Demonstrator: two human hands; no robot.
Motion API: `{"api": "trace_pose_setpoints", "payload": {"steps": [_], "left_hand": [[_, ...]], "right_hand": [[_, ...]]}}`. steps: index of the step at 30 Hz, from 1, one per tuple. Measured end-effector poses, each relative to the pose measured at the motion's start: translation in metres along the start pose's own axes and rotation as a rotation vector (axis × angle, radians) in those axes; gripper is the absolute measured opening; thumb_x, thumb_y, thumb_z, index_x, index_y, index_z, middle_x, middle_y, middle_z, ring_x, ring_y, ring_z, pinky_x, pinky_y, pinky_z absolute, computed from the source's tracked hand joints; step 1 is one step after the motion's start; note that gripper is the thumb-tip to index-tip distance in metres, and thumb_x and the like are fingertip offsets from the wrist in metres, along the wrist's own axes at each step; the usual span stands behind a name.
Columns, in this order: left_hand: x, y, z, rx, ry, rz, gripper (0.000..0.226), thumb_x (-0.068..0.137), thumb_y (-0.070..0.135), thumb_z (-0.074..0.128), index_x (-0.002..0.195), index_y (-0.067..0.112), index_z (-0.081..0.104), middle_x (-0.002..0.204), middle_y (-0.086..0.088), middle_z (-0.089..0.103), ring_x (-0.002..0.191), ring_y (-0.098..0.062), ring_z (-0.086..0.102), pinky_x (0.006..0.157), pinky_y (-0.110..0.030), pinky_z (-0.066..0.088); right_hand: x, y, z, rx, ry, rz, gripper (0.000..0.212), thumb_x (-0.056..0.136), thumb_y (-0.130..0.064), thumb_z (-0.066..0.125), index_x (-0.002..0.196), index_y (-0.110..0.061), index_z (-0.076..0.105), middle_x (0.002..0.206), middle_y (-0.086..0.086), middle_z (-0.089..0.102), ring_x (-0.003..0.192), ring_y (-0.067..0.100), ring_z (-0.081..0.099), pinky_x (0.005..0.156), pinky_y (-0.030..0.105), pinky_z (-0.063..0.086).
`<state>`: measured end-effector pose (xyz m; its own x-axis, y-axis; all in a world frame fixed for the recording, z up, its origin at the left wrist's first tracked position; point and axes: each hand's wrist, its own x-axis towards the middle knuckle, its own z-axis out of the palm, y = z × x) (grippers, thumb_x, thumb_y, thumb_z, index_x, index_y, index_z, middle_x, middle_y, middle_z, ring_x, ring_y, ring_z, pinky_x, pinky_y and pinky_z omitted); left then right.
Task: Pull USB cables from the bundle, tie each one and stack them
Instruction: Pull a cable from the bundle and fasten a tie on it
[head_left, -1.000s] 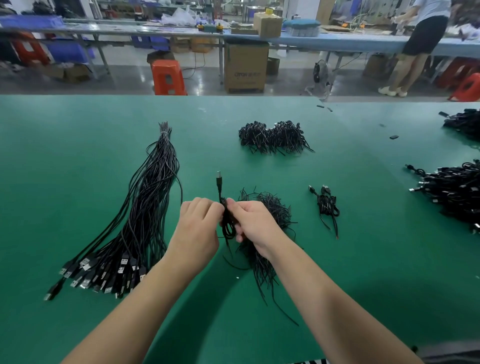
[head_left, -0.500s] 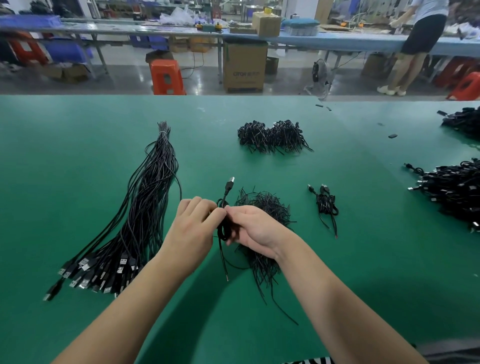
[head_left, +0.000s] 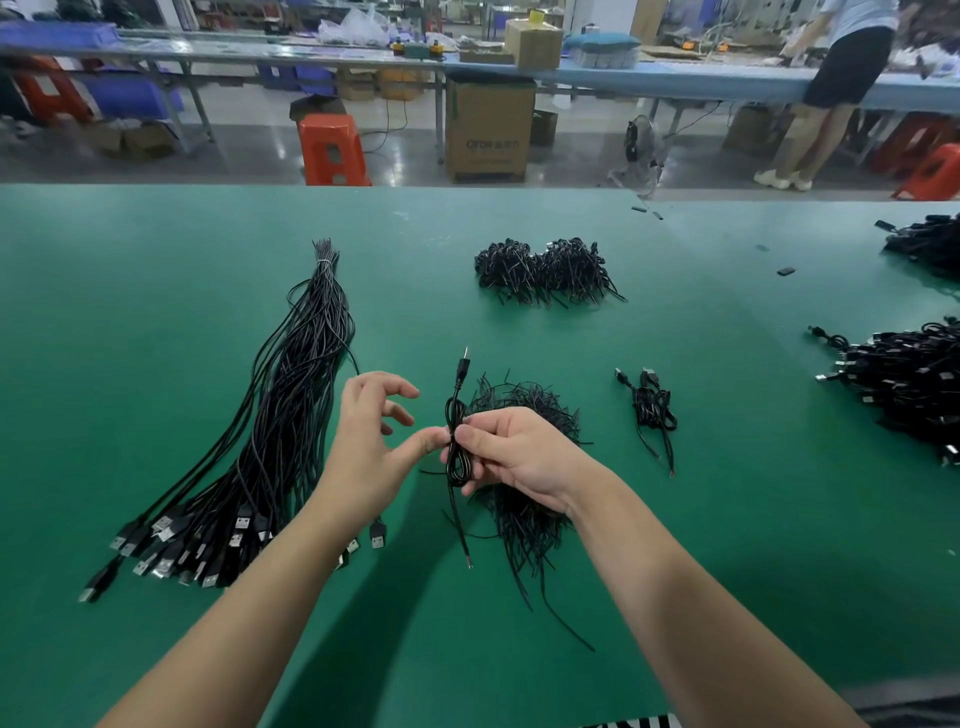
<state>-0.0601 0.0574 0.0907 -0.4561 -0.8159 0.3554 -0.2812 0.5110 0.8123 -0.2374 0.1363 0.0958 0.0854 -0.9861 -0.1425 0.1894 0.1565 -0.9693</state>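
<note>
A: Left hand (head_left: 371, 441) has let go since half a second ago. It was clamped on the coil next to the right one, now its fingers are spread and loosely curved, holding nothing, and only the thumb tip reaches toward the coil.

B: And the right hand (head_left: 519, 457)?

A: It pinches the coiled USB cable (head_left: 457, 441) between thumb and fingers, above the green table (head_left: 156, 312). Plug end sticks up from the coil, bare tail hangs down past the hand.

B: Is the thumb actually touching the cable?

A: Cannot tell, it's right at it.

B: The bundle?

A: Long bundle of cables (head_left: 280, 431) lies to the left, plugs fanned out toward the person, far ends gathered to a point. Pile of black ties (head_left: 524, 499) sits under and behind the right hand. One tied cable (head_left: 652, 410) lies to the right, apart from the pile.

B: Anything else?

A: Second black pile (head_left: 545, 270) farther back, heaps of cables (head_left: 909, 379) at the right edge.
</note>
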Motion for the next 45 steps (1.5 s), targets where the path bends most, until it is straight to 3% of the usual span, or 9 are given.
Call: {"api": "trace_pose_setpoints", "payload": {"steps": [5,10,15,19,24,30,32,37,45], "left_hand": [[-0.001,-0.027,0.017,0.062,0.016,-0.082,0.035,0.086,0.039,0.072,0.113,0.031,0.051,0.113,0.012,0.039,0.091,0.0,0.054,0.082,-0.01,0.039],[0.004,-0.075,0.023,0.655,-0.015,-0.175,0.04,0.098,0.037,0.055,0.132,0.015,0.052,0.14,-0.013,0.04,0.12,-0.03,0.049,0.103,-0.048,0.034],[-0.002,-0.123,0.016,0.919,-0.23,-0.243,0.054,0.102,0.042,0.036,0.15,0.019,0.032,0.162,-0.017,0.016,0.15,-0.028,0.015,0.12,-0.05,0.011],[-0.003,-0.134,0.017,0.921,-0.244,-0.264,0.056,0.102,0.046,0.029,0.152,0.022,0.032,0.163,-0.008,0.023,0.151,-0.023,0.014,0.122,-0.049,0.008],[-0.004,-0.137,0.016,0.932,-0.219,-0.259,0.056,0.101,0.048,0.031,0.151,0.023,0.036,0.161,-0.004,0.03,0.15,-0.021,0.018,0.122,-0.046,0.01],[-0.004,-0.141,0.018,0.943,-0.207,-0.268,0.056,0.1,0.048,0.034,0.15,0.024,0.038,0.16,-0.003,0.032,0.15,-0.02,0.019,0.122,-0.045,0.011],[-0.005,-0.141,0.018,0.946,-0.198,-0.268,0.055,0.1,0.047,0.035,0.149,0.024,0.04,0.159,-0.003,0.033,0.15,-0.02,0.02,0.122,-0.045,0.011],[-0.004,-0.141,0.019,0.943,-0.185,-0.269,0.053,0.099,0.046,0.04,0.147,0.023,0.043,0.157,-0.004,0.037,0.149,-0.021,0.024,0.122,-0.046,0.013],[-0.005,-0.139,0.019,0.923,-0.169,-0.271,0.05,0.1,0.043,0.042,0.146,0.022,0.045,0.158,-0.003,0.037,0.149,-0.021,0.024,0.122,-0.044,0.012]], "right_hand": [[-0.002,-0.003,-0.014,-0.218,0.191,0.072,0.016,0.096,-0.024,0.068,0.092,-0.009,0.073,0.055,0.004,0.062,0.051,0.015,0.063,0.055,0.026,0.057],[-0.004,-0.015,-0.049,-0.688,0.403,0.164,0.014,0.094,-0.036,0.067,0.089,-0.024,0.069,0.059,0.002,0.071,0.056,0.015,0.072,0.054,0.022,0.055],[0.001,-0.022,-0.113,-0.971,0.706,0.302,0.026,0.094,-0.037,0.066,0.088,-0.013,0.069,0.061,0.002,0.07,0.047,0.007,0.067,0.042,0.016,0.047],[0.012,-0.02,-0.161,-0.958,0.826,0.511,0.033,0.094,-0.036,0.069,0.092,-0.003,0.068,0.062,0.011,0.072,0.05,0.016,0.07,0.05,0.026,0.054],[0.032,-0.008,-0.188,-0.924,0.84,0.66,0.026,0.094,-0.024,0.071,0.099,0.002,0.067,0.063,0.016,0.071,0.037,0.019,0.063,0.04,0.023,0.046],[0.04,0.004,-0.207,-1.006,0.787,0.786,0.032,0.094,-0.024,0.071,0.102,0.003,0.056,0.081,0.02,0.074,0.064,0.03,0.069,0.074,0.042,0.063],[0.04,0.003,-0.214,-1.172,0.776,0.797,0.039,0.09,-0.037,0.075,0.088,-0.002,0.056,0.084,0.012,0.071,0.072,0.027,0.067,0.068,0.036,0.059],[0.037,-0.003,-0.222,-1.436,0.796,0.849,0.055,0.078,-0.065,0.074,0.071,-0.016,0.049,0.075,-0.001,0.055,0.056,0.016,0.048,0.049,0.023,0.031],[0.032,0.0,-0.234,-1.427,0.772,0.855,0.043,0.084,-0.053,0.074,0.074,-0.017,0.054,0.074,-0.001,0.058,0.06,0.016,0.05,0.049,0.022,0.03]]}}
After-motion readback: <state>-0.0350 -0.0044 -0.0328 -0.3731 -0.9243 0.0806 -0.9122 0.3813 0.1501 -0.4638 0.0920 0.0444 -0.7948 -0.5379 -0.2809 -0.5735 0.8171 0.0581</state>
